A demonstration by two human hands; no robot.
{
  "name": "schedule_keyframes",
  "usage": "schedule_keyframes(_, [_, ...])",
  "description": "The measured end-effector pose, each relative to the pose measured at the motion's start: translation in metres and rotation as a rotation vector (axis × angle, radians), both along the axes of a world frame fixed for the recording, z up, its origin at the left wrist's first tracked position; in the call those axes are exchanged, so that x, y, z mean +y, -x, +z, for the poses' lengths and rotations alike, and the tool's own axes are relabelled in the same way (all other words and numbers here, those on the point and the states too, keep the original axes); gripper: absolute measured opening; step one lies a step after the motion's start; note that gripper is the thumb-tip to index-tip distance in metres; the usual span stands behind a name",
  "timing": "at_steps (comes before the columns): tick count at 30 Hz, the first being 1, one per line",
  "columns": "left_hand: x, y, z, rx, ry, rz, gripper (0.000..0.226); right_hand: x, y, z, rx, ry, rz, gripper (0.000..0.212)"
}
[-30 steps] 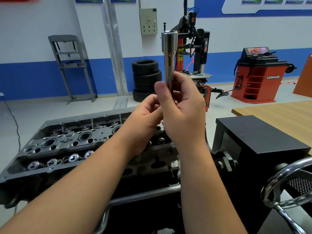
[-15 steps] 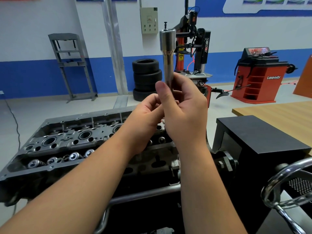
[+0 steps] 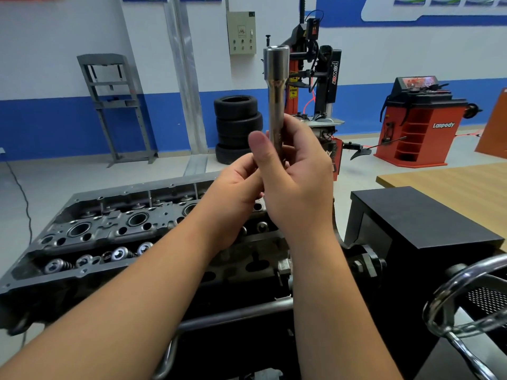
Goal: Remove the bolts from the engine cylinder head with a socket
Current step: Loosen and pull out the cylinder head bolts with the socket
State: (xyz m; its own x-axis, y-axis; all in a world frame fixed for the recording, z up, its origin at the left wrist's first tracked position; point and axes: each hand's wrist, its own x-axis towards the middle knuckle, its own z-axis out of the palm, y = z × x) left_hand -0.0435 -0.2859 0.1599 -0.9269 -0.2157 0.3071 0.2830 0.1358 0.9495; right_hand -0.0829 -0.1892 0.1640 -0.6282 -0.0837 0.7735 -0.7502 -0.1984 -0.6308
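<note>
You hold a long metal socket [image 3: 275,89] upright in front of you, its wider end at the top, raised well above the cylinder head [image 3: 115,234]. Your right hand [image 3: 297,182] wraps round the lower part of the socket, thumb pressed against its near side and fingers curled behind it. Your left hand [image 3: 233,196] sits just beside the right, touching it, with its fingers curled in toward the bottom end of the socket; what those fingertips grip is hidden behind the right hand, so you cannot tell whether they have hold of it. The cylinder head lies below your forearms on a dark stand, its round bores and a row of valve springs [image 3: 96,257] showing toward its left end. To the right stand a black box [image 3: 419,223] and a chrome wheel [image 3: 461,297], and a wooden bench [image 3: 450,185] runs behind them. Stacked tyres [image 3: 237,127] stand on the floor by the far wall
</note>
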Motion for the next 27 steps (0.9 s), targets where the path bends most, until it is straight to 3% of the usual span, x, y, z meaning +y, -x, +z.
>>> schedule_keyframes(3, [0.0018, -0.0005, 0.0008, 0.011, -0.019, 0.019, 0.044, 0.0, 0.0004, -0.0001, -0.034, 0.033, 0.001, 0.027])
schedule_keyframes(6, [0.0024, 0.0007, -0.0008, 0.005, -0.006, -0.022, 0.038, 0.0023, 0.004, -0.0014, -0.043, 0.07, -0.022, 0.02])
schedule_keyframes(13, [0.0015, 0.0019, -0.0017, 0.013, 0.003, -0.026, 0.026, 0.0005, 0.0032, -0.002, -0.041, 0.052, 0.035, 0.028])
schedule_keyframes(19, [0.0009, 0.0007, -0.0002, 0.008, -0.004, -0.006, 0.036, -0.0012, -0.0004, -0.0012, -0.036, 0.06, 0.001, 0.018])
schedule_keyframes(24, [0.0014, -0.0011, -0.0008, 0.002, 0.008, -0.03, 0.048, 0.0002, 0.0021, -0.0013, -0.04, 0.032, -0.031, 0.03])
schedule_keyframes(27, [0.0014, 0.0, -0.0012, 0.001, -0.003, -0.033, 0.042, 0.0006, 0.0018, -0.0017, -0.051, 0.047, 0.005, 0.034])
